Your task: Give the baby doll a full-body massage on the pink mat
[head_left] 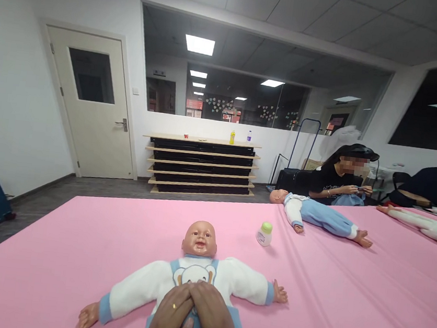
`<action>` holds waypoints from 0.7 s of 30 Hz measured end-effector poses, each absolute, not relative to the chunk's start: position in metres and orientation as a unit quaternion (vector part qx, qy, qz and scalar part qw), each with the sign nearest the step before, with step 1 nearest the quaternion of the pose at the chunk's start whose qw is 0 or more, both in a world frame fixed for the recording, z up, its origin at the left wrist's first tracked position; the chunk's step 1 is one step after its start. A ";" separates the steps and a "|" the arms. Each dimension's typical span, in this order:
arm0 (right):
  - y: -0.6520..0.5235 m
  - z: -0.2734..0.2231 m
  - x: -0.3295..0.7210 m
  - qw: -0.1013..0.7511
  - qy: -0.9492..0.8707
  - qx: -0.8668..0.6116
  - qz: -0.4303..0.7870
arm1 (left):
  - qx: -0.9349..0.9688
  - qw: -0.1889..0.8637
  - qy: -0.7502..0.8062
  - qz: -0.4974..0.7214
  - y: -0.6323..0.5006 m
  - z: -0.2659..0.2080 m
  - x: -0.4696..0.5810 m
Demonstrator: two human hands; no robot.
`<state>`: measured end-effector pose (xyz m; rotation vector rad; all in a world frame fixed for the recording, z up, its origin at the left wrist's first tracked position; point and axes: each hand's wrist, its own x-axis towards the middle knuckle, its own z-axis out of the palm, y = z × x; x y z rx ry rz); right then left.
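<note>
A baby doll (141, 288) in a white top with blue cuffs and a bear-face front lies on its back in front of me, arms spread, head pointing away. My left hand (171, 314) wears a ring and rests on the doll's belly. Beside it, my right hand (214, 316) lies on the same spot, and the two touch near the fingertips. Both appear palm down with fingers stretched over the clothing; some fingers are hidden beneath. A small bottle with a green cap (264, 234) stands on the pink cover, right of the doll's head.
The pink-covered table (116, 226) spans the foreground. Farther right lie a second doll in blue trousers (323, 214) and a third doll in white (428, 227). A seated person (331, 179) handles blue cloth behind them; another person (433, 183) bends over at far right.
</note>
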<state>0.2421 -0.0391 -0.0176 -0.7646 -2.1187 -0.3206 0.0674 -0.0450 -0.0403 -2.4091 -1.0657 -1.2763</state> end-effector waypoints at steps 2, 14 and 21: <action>-0.039 -0.018 0.239 0.399 -0.842 -0.346 -0.109 | -0.815 0.102 -0.395 -0.411 -0.042 -0.042 0.070; -0.040 -0.017 0.248 0.440 -0.839 -0.286 -0.143 | -0.821 0.110 -0.331 -0.453 -0.046 -0.043 0.066; -0.040 -0.025 0.235 0.419 -0.805 -0.407 -0.105 | -0.799 0.097 -0.441 -0.397 -0.038 -0.049 0.070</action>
